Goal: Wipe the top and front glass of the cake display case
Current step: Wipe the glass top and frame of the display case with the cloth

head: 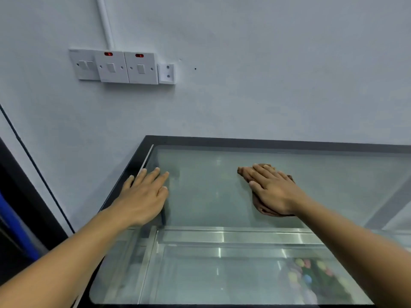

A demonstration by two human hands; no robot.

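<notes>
Up and left of the display case's top glass [211, 196], wall switches [113, 66] show 2 red lights. At the glass's left edge the left hand [142, 196] lies flat, its grip slack, holding nothing. Mid-glass, the right hand [273, 192] presses a brown cloth [261, 208] down, fingers straight.

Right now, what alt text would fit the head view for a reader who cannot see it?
A right hand presses a brown cloth flat on the display case's glass top, while the left hand rests flat near its left edge. White switches sit on the wall behind; colourful items show blurred through the glass.
</notes>
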